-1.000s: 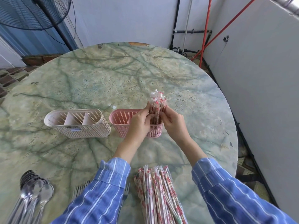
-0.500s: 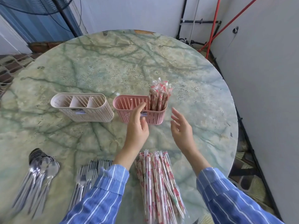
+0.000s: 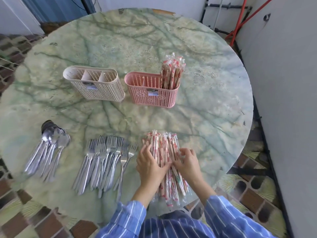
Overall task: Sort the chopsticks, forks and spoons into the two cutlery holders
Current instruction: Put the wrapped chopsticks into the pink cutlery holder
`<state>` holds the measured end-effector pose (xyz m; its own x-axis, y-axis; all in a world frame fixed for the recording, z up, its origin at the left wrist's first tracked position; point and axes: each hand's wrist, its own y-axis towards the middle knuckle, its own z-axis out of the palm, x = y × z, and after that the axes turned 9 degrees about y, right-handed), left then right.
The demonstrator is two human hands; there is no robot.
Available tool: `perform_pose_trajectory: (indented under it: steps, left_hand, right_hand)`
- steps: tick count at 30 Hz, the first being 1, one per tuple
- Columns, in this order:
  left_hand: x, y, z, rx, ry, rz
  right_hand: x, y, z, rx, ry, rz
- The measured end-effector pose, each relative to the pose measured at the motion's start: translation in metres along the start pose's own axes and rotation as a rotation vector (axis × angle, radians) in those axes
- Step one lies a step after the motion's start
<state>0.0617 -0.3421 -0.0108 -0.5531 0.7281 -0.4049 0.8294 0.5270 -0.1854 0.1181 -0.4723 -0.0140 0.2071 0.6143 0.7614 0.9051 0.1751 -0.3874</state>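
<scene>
A pile of wrapped chopsticks (image 3: 163,145) lies at the table's near edge. My left hand (image 3: 150,166) grips its left side and my right hand (image 3: 187,163) curls over its right side, thumbs meeting on top. A pink holder (image 3: 151,98) stands mid-table with a bundle of wrapped chopsticks (image 3: 171,73) upright in its right compartment. Left of it stands a beige holder (image 3: 99,91) whose three compartments hold nothing. Several forks (image 3: 106,157) lie left of my hands, several spoons (image 3: 49,145) farther left.
The round green marble table (image 3: 154,40) stretches far behind the holders. A white wall (image 3: 283,100) rises close on the right, with red and black pipes (image 3: 238,19) in the far corner. Tiled floor shows around the table's near edge.
Both hands have left the pink holder, where the bundle of chopsticks now stands, and come back to the pile at the near edge. The view has tilted down.
</scene>
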Motion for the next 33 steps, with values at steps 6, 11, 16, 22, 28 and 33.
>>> perform_pose_trajectory:
  steps: [6,11,16,22,28,33]
  left_hand:
    - [0.002,-0.006,0.007,-0.083,-0.05,0.0]
    - [0.001,-0.008,0.01,-0.075,-0.057,-0.026]
    - [0.001,-0.009,0.01,-0.064,-0.076,-0.056]
    - [0.0,-0.01,0.007,-0.049,-0.086,-0.061]
    - [0.003,-0.009,0.005,-0.027,-0.12,-0.065]
    - [0.004,-0.009,0.001,-0.012,-0.145,-0.06]
  right_hand:
    - [-0.001,-0.004,0.002,-0.035,-0.028,0.013]
    - [0.002,-0.003,0.005,-0.055,0.029,0.069]
    - [0.009,-0.002,0.006,-0.034,0.021,0.085]
    - [0.011,0.002,0.002,0.028,0.024,0.109]
    - [0.014,0.001,0.005,0.021,0.013,0.104]
    - [0.016,0.005,-0.004,0.013,0.021,0.136]
